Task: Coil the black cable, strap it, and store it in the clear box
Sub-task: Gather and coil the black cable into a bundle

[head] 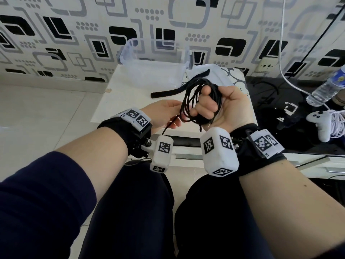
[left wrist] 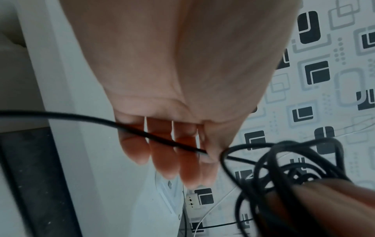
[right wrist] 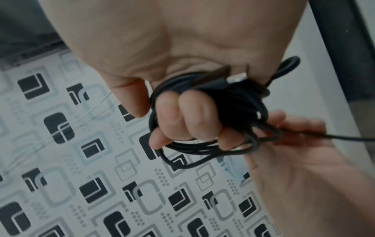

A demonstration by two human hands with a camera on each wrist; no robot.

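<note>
My right hand (head: 207, 107) is palm up above the white table (head: 119, 101), its fingers (right wrist: 192, 118) curled round a loose coil of the black cable (head: 192, 98). A metal plug (right wrist: 237, 78) sticks out of the coil (right wrist: 235, 104) by the palm. My left hand (head: 177, 116) sits just left of the coil and pinches the cable's free tail (left wrist: 162, 137) between thumb and forefinger; its other fingers (left wrist: 168, 157) are straight. The tail hangs down toward my lap. A black strap (head: 164, 90) lies flat on the table behind the hands. The clear box (head: 155, 71) stands open at the table's back edge.
A white cloth (head: 220, 71) lies right of the box. On the dark surface at the right are a water bottle (head: 326, 86), a white controller (head: 317, 118) and a white cord (head: 291, 79). A patterned wall with a socket (head: 267, 66) stands behind.
</note>
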